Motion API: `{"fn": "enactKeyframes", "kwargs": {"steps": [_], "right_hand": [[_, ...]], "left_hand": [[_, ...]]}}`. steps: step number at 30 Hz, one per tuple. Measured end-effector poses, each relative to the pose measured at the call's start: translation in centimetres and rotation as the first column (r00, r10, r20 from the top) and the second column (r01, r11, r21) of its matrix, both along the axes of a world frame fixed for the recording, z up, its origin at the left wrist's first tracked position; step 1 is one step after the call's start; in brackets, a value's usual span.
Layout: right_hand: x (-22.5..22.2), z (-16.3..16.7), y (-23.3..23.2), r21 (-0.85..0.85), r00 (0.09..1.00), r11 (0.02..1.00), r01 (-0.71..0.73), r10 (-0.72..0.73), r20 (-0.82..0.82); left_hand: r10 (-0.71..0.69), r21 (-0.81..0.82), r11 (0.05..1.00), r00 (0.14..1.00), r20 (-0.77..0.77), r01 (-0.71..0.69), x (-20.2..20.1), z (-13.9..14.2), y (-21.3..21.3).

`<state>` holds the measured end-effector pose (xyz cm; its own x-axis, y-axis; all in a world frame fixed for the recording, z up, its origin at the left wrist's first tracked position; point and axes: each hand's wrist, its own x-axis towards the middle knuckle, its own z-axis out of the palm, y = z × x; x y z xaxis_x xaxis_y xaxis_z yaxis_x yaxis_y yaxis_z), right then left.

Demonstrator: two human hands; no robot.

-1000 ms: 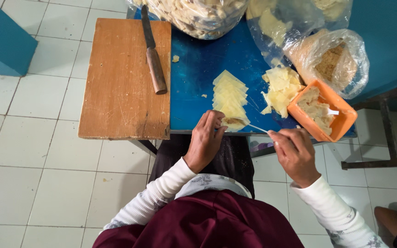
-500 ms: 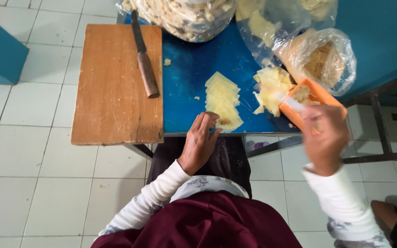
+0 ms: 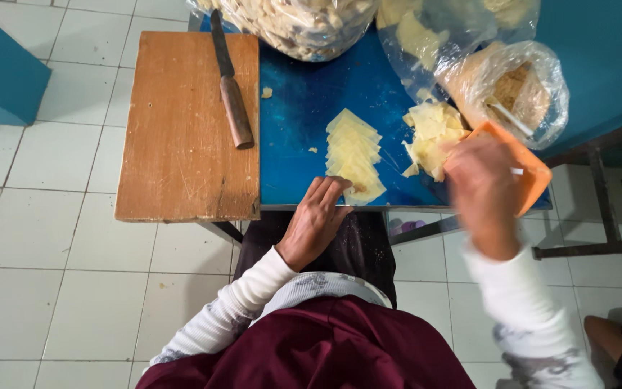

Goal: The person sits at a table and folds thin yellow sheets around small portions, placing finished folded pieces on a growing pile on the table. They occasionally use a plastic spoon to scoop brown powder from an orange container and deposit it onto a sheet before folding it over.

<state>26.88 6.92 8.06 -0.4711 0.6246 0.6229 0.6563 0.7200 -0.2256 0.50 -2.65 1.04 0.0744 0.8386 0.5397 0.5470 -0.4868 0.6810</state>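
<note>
Head view. Left hand lies flat, fingers spread and clamped on nothing, fingertips pressing the near end of the row of thin yellow sheets on the blue table. This hand has barely moved over the last second; the row stays under it, just ahead of the fingertips.

Right hand is motion-blurred. A second ago it was down at the table edge beside the left hand, holding a thin white stick; now it is raised and off to the right, over the orange tub. A short white stick shows past its knuckles, so the fingers look closed around it, though the blur hides the hold itself. Judgement: the hand has gone to the tub for filling while the left one keeps the sheet in place.

Beyond the right hand: loose pile of sheets, clear bags. Left of the left hand, well apart: wooden board with knife.
</note>
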Motion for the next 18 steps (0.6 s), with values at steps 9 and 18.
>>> {"fn": "enactKeyframes", "kwargs": {"steps": [9,18], "right_hand": [[-5.6,-3.6,-5.6,-0.267,0.995,0.964,0.008,-0.035,-0.094],[-6.2,-6.1,-7.4,-0.175,0.99,0.982,0.075,-0.094,-0.103]], "left_hand": [[0.07,0.101,0.993,0.997,-0.031,-0.067,0.4,-0.5,0.5],[0.101,0.121,0.987,0.995,0.007,-0.101,0.6,-1.0,0.8]]}}
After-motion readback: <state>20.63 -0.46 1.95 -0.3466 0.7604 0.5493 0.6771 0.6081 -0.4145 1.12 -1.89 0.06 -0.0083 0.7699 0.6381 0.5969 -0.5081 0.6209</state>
